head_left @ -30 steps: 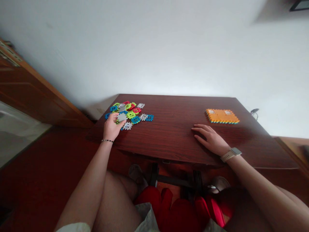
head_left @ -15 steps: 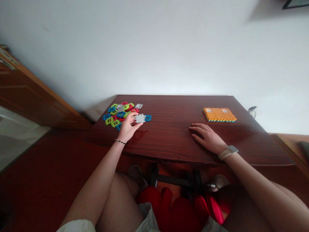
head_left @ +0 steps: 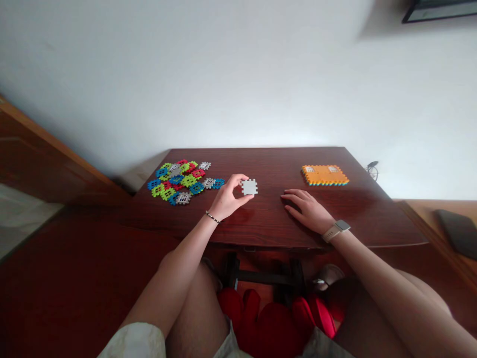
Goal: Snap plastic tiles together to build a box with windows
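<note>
Between thumb and fingers, my left hand [head_left: 230, 198] pinches a grey square interlocking tile [head_left: 249, 187] with notched edges, over the middle of the dark table. My right hand [head_left: 307, 210] rests on the tabletop with fingers stretched out, holding nothing. To the left of my left hand lies a loose pile of small notched tiles [head_left: 175, 180] in green, blue, red and grey, many with window-like openings. An orange notched panel [head_left: 325, 174] with two white window pieces lies on top of a stack, beyond my right hand.
The brown wooden table [head_left: 261, 223] stands against a white wall [head_left: 238, 74]. A dark cable [head_left: 372, 169] sits past its right edge. At far right is a dark flat object [head_left: 457, 231] on a wooden surface. A wooden door [head_left: 48, 164] is at left.
My left hand has moved right, away from the pile, carrying the grey tile to the table's middle. My right hand stays on the tabletop. The view has shifted slightly to the right.
</note>
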Available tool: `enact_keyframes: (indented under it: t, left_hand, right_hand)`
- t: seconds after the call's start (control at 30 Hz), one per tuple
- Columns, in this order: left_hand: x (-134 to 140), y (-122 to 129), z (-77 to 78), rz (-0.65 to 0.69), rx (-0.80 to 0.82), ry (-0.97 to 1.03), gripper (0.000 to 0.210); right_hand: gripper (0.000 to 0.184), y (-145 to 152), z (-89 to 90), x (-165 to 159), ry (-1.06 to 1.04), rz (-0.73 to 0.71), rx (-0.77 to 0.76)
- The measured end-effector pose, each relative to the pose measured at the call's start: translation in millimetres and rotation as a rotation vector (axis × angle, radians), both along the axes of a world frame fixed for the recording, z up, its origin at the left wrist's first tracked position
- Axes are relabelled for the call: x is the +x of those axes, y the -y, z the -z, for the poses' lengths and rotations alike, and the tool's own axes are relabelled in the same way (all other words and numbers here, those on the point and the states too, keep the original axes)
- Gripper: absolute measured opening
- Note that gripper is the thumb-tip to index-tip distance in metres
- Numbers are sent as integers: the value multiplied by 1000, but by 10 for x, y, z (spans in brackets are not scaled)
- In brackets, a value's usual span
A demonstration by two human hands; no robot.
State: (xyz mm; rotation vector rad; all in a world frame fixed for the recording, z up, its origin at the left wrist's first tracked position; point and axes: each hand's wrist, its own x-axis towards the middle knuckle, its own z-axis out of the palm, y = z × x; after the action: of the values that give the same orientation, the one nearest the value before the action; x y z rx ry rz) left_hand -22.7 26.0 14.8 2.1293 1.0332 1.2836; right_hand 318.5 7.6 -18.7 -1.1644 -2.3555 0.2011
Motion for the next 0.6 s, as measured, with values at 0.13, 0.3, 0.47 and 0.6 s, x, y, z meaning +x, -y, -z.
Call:
enact_keyframes:
  t: [0.13,0.3,0.47,0.6]
  left_hand:
    - [294,-5,13,73,13,-62,52]
    - [572,-13,19,162,60,-132,51]
    - [755,-47,38,177,145,-219,54]
    - [814,-56,80,176,123,-258,54]
  right_hand:
    - [37,39,-62,-26,-34,-7,-2]
    - [29,123,-189,-52,-89,3,44]
    - [21,150,-212,-57,-150,88,22]
    - [20,136,-189,-61,-206,66,-71]
